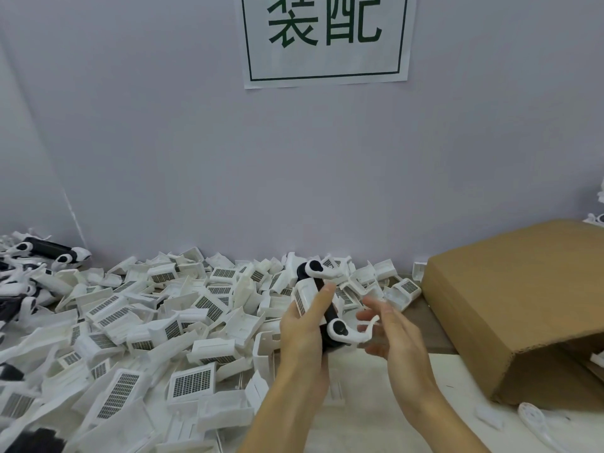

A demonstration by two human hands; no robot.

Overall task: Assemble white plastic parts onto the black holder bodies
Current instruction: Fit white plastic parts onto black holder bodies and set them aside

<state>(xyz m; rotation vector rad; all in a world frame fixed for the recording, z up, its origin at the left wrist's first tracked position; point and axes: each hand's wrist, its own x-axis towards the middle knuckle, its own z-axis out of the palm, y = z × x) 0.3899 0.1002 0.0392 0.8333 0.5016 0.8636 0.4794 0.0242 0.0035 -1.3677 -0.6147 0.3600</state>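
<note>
My left hand [302, 325] grips a black holder body [330, 313] held upright above the table, fingers curled round a white grilled part [305, 297] fitted on its side. White hooked arms sit at the holder's top [322, 271] and bottom [346, 331] ends. My right hand [390, 331] is beside it on the right, fingers relaxed and spread, fingertips close to the lower white arm; whether they touch it is unclear.
A large heap of loose white grilled parts [157, 322] covers the table's left and middle. Finished black-and-white holders [45, 253] lie at the far left. A cardboard box [523, 305] lies on its side at the right, with white pieces [536, 420] in front. A wall stands behind.
</note>
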